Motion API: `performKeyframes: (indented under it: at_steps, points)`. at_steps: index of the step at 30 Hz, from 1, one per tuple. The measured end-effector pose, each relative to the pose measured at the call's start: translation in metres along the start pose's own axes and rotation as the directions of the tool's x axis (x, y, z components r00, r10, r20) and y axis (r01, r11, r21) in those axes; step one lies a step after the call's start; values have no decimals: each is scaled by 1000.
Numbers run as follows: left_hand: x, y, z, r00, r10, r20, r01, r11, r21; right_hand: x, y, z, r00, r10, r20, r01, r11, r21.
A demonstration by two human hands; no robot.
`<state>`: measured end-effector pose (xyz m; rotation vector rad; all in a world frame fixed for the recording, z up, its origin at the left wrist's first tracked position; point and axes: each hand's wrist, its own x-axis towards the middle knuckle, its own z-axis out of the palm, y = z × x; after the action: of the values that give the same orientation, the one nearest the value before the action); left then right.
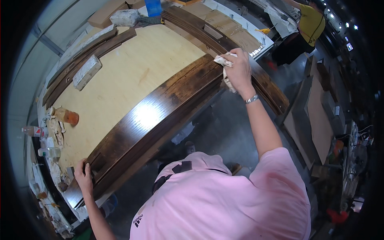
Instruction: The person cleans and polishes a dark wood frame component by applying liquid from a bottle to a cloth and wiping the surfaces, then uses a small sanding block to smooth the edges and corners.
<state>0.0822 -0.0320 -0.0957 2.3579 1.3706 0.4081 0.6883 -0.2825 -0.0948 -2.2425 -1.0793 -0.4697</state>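
Observation:
A long dark-brown wooden board [134, 114] with a glossy finish lies along the near edge of the pale plywood table [154, 60]. At the board's far right end, my right hand [240, 71] is closed round a crumpled white cloth [229, 78] with small coloured marks. Part of the cloth hangs down beside the board's end. Down at the left end, my left hand [83, 178] grips the board, its fingers bent over the wood. The brown surface looks patchy and worn toward the right and shines in the middle.
More dark wooden strips [90, 60] and a whitish block [87, 73] lie on the table's far left. A bottle of orange-brown liquid [67, 116] stands nearby. Stacked dark boards [192, 26] extend behind my right hand. A person in yellow [311, 24] is at the upper right.

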Motion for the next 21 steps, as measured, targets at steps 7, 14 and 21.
performKeyframes:
  at_steps: [7, 14, 21]
  points:
    - [0, 0, 1, 1000, 16, -8, -16, 1000, 9, -123, -171, 33, 939, -322, -124, 341, 817, 465]
    - [-7, -15, 0, 997, 39, -61, -38, 999, 21, -68, -102, 5, 991, -77, -111, 107, 948, 300]
    - [1, 6, 3, 995, 82, -58, -78, 995, 62, -25, 46, -20, 964, 156, -216, -159, 987, 4]
